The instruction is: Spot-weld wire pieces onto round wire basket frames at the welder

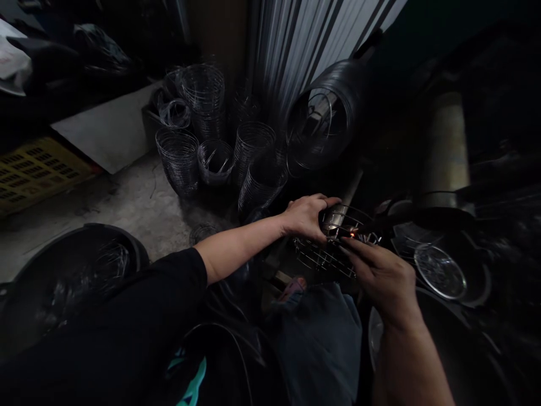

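A round wire frame (323, 256) of thin metal rods is in front of me, above my knees. My left hand (306, 217) grips its left side, the index finger stretched along the top rim and the thumb lower down. From the right, my right hand (384, 273) holds the near edge, its fingers close together and partly hiding the rods. A small orange glow (353, 234) shows on the frame by my right fingertips. Beneath the rim, a pale metal bar (338, 217) reaches into the frame. The dark hides the exact contact points.
Stacks of wire rings (205, 93) stand on the floor ahead left. A large wire coil (353, 96) hangs before corrugated sheeting (291, 39). On the right are a thick metal cylinder (448, 141) and a basin (479, 282); a black tub (137, 254) and yellow crate (40, 172) are left.
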Tool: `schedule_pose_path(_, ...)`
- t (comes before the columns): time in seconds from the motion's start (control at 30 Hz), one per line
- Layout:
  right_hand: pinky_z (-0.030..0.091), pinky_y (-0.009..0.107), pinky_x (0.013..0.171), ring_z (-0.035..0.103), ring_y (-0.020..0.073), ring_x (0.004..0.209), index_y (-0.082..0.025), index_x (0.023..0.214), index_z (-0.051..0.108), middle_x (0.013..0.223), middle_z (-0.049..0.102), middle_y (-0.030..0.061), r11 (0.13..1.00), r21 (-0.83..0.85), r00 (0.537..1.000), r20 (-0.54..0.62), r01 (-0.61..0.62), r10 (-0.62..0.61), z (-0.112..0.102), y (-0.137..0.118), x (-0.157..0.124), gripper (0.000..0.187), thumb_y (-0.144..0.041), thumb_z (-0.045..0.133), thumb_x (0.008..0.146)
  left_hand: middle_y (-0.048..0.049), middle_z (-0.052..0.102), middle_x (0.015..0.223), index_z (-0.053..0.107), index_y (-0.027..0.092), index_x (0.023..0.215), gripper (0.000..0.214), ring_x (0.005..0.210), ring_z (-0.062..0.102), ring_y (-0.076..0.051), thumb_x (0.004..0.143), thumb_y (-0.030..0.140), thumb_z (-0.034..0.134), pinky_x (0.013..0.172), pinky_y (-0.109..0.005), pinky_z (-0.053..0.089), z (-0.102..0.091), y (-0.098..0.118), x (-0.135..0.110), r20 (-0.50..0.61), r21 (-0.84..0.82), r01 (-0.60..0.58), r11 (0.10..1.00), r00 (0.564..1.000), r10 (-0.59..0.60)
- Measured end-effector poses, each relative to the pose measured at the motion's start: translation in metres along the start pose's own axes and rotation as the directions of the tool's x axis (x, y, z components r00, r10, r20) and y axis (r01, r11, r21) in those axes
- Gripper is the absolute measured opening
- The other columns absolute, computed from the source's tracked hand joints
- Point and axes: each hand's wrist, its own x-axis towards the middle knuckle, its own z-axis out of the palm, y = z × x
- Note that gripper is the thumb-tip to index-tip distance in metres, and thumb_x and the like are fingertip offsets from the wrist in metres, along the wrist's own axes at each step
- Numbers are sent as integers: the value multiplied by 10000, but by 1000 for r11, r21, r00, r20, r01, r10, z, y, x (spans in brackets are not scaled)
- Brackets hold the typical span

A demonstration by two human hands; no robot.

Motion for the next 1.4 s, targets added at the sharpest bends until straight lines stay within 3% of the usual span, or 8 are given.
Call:
schedule_pose_path(0.33, 542, 418, 864, 689, 219, 818, -197, 1119, 702, 1029, 715, 90, 690, 574, 852, 25, -441, 523, -1, -21, -50, 357, -370, 701, 807, -77, 468, 1395, 405, 236, 1406, 1081, 1297, 460, -329, 433, 380, 854, 1106, -462, 378, 0, -11, 27, -13, -77, 70, 995, 997, -71)
schedule_pose_path(0.53, 555, 398, 852, 671, 271, 975, -178, 1160, 674, 1097, 694, 111, 869, 337, 932, 114, -361, 343, 7, -14, -69, 477, -451, 697, 770, -156, 236, 1556, 126, 196, 1506, 1401, 1452, 208, -335, 343, 347, 894, 1165, -496, 264, 29, -57, 5, -88, -379, 40, 925, 993, -80)
schedule_pose_path(0.7, 582, 336, 721, 700, 262, 900, -179, 1060, 721, 974, 728, 108, 999, 32, 993, 121, -1, -3, -1, -45, -68, 351, -417, 514, 908, -145, 555, 1318, 285, 127, 1443, 1194, 1238, 523, -259, 408, 243, 867, 1059, -413, 424, 58, -77, -15, -25, -833, 114, 542, 970, -243)
schedule_pose_path(0.83, 571, 272, 640, 714, 215, 772, -183, 982, 743, 909, 739, 91, 984, 72, 977, 131, 162, -170, -16, -77, -53, 315, -334, 469, 946, -107, 574, 1264, 472, 146, 1311, 1063, 1179, 547, -268, 337, 236, 887, 1048, -412, 429, 40, -57, -39, -121, -679, 86, 729, 967, -226)
schedule_pose_path(0.97, 563, 226, 660, 707, 174, 764, -205, 993, 738, 894, 736, 56, 963, 266, 961, 257, 33, -104, -19, -81, -38, 269, -310, 500, 925, -95, 537, 1276, 504, 201, 1307, 1042, 1193, 512, -289, 346, 346, 879, 1070, -443, 403, 20, -24, -74, -119, -288, 45, 957, 989, -82)
schedule_pose_path(1.07, 557, 243, 636, 703, 182, 735, -215, 980, 743, 857, 730, 48, 985, 163, 934, 358, -51, -11, -13, -73, -35, 257, -300, 515, 897, -107, 528, 1273, 492, 218, 1327, 1038, 1198, 484, -312, 380, 443, 851, 1054, -485, 402, 21, -7, -90, -121, -115, 44, 992, 991, -58)
schedule_pose_path(1.23, 547, 322, 623, 703, 253, 786, -183, 1100, 711, 915, 733, 89, 947, -281, 925, 377, 156, -41, -7, -70, -47, 317, -223, 527, 844, -105, 519, 1273, 472, 227, 1338, 1035, 1201, 460, -328, 395, 478, 820, 1025, -524, 399, 29, 2, -88, -151, -9, 70, 998, 986, -70)
schedule_pose_path(1.4, 514, 303, 691, 674, 207, 782, -147, 1096, 702, 923, 733, 81, 950, -243, 958, 257, 195, -131, -6, -65, -55, 315, -207, 451, 915, -100, 522, 1277, 472, 237, 1338, 1004, 1194, 467, -310, 425, 503, 797, 1032, -504, 397, 30, 6, -79, -152, -19, 70, 997, 986, -72)
